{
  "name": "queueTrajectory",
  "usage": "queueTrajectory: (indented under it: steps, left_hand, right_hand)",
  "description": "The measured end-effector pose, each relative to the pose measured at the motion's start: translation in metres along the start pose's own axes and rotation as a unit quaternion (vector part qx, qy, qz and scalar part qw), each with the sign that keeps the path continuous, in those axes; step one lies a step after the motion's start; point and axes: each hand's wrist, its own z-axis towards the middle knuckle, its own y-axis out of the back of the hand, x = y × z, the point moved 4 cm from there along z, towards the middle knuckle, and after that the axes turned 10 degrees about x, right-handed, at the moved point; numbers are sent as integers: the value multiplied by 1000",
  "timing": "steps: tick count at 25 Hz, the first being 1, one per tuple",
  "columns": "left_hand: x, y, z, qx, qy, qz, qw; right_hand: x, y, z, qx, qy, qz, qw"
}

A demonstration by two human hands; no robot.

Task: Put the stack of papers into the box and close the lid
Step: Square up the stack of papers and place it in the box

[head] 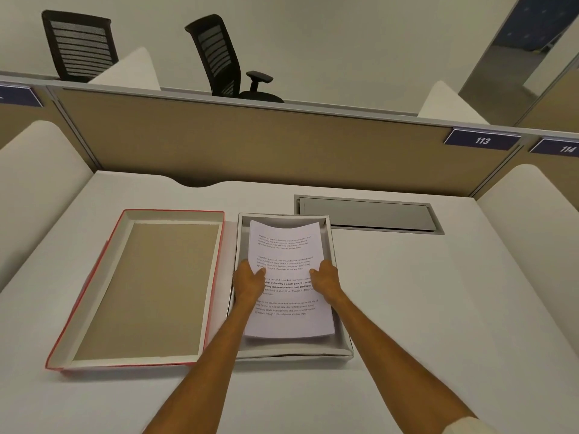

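Observation:
The stack of white printed papers hangs over the open silver-grey box at the desk's middle, its far end curling down inside the box. My left hand grips the stack's left edge and my right hand grips its right edge, thumbs on top. The near end of the stack floats a little above the box floor. The lid, red outside with a brown inside, lies upside down on the desk just left of the box.
A grey metal cable hatch is set into the white desk behind and right of the box. A tan partition closes the back, white side dividers flank the desk, and two black office chairs stand beyond.

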Motion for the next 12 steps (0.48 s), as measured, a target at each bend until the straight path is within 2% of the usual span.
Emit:
queueTrajectory:
  steps: [12]
  left_hand:
    - [6,2,-20,-53,-69,14,996]
  right_hand:
    - [-13,-4,-9,-19,34,36,999]
